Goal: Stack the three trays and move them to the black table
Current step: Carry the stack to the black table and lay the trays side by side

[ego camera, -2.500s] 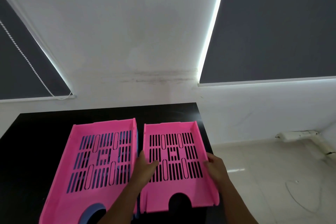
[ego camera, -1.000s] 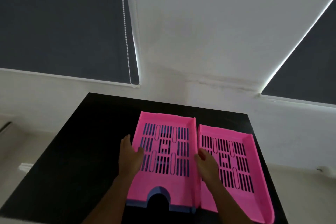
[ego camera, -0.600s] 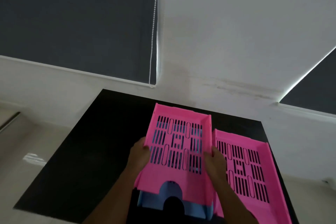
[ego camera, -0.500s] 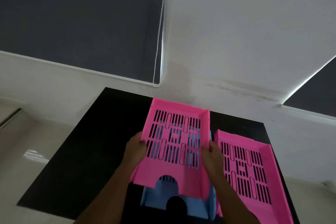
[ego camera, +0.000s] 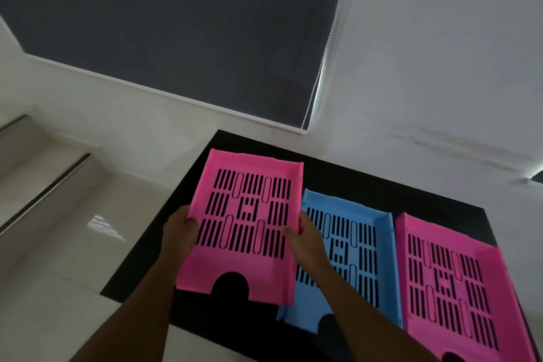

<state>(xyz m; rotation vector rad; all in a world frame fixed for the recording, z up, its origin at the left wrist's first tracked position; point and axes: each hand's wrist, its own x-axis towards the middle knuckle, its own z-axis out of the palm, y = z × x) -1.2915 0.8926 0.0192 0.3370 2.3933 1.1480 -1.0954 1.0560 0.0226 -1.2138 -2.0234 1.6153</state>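
Right now I have a pink tray (ego camera: 249, 223) gripped by both long sides, my left hand (ego camera: 179, 232) clamped on its left wall and my right hand (ego camera: 305, 239) on its right wall, over the left part of the black table (ego camera: 346, 173). Just to its right a blue tray (ego camera: 352, 256) lies flat on the table, its left edge partly under the one I hold. A second pink tray (ego camera: 452, 279) sits flat just beside the blue one, at the table's right end.
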